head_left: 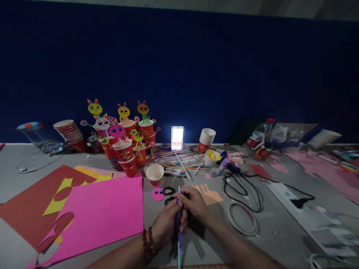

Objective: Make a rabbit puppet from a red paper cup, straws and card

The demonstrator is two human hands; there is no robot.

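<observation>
A: Head view. Grip state?
B: Clamped, both sides. Wrapped around pale rod (179, 257) by left hand (167, 221), pinched near its far end by right hand (196, 201).
A: Rod position?
B: Near side of counter (14, 239), about centre, pointing far. Running along it, a purple strip (180, 238). Can't tell if wound around or just alongside.
A: Around the hands?
B: Just far and left: pink disc (157, 194) with eyes. Beside that, black-handled scissors (165, 192), partly hidden. Farther: upright paper cup (155, 182). Just right: orange cut paper (211, 195).
A: Left side?
B: Magenta sheet (108, 215) overlapping reddish-brown sheet (25, 207). Beyond, red cups (127, 158) topped with animal-face figures (117, 130).
A: Far middle?
B: Loose heap of sticks and pens (175, 160), with cup stack (206, 141) to its right.
A: Right?
B: Black cable (259, 203), then white power strip (288, 205) farther right. Nearer: ring-shaped roll (230, 220), lying flat.
</observation>
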